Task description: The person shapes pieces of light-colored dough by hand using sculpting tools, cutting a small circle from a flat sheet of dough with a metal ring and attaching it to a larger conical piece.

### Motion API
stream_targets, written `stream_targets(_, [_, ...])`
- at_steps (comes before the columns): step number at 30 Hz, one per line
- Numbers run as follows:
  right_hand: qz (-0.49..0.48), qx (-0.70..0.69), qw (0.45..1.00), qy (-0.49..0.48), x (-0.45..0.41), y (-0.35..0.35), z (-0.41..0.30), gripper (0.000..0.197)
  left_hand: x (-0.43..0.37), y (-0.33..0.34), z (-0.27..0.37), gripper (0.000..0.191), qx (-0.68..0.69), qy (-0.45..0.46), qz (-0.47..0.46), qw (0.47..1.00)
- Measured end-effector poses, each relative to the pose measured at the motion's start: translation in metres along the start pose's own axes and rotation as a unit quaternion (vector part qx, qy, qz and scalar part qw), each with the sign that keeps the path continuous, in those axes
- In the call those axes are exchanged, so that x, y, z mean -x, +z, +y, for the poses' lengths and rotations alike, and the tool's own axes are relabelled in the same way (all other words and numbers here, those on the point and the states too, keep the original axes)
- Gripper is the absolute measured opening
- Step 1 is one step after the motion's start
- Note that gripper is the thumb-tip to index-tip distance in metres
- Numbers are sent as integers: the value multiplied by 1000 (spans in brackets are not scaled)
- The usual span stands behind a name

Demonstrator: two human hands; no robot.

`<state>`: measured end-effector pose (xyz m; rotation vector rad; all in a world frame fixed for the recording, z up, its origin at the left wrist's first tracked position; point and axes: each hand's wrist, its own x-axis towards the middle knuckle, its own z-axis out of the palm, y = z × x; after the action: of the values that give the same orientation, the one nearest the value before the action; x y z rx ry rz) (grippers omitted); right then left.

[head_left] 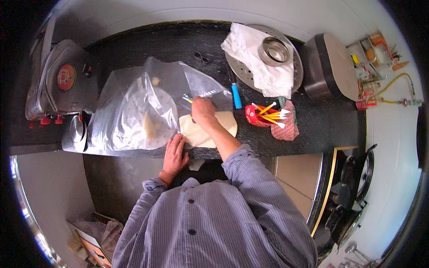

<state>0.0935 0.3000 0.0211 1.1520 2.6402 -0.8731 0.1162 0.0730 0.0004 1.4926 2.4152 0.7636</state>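
My right hand (202, 110) grips a yellow modelling tool (188, 98) with a pale tip, over a flat sheet of cream dough (226, 122). A small dark spot shows in the dough by that hand; the tool's working end is hidden under it. My left hand (174, 152) lies flat, its fingertips at the dough's left edge near the counter's front edge. Clear plastic sheeting (114, 87) spreads to the left. Under it rests a round perforated plate (164, 104) with pale dough pieces (149, 125) on it.
Right of the dough, a red holder (251, 115) contains several yellow modelling tools, beside a checked cloth (285, 130). A blue-handled tool (236, 95) lies behind. Metal rings (273, 50) sit on a white cloth (239, 43) over a perforated tray (298, 73). A gas stove (60, 97) stands left.
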Motion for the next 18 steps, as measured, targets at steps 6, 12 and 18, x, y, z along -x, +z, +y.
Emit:
stream_targets(6, [52, -45, 994, -91, 39, -37, 11, 18, 2, 2, -8, 65, 19, 11, -13, 1000])
stream_targets(12, [284, -512, 808, -58, 115, -139, 94, 18, 2, -2, -6, 64, 24, 11, -12, 1000])
stream_targets(18, [363, -509, 779, -50, 97, -131, 150, 12, 0, -4, 0, 62, 30, 0, -9, 1000])
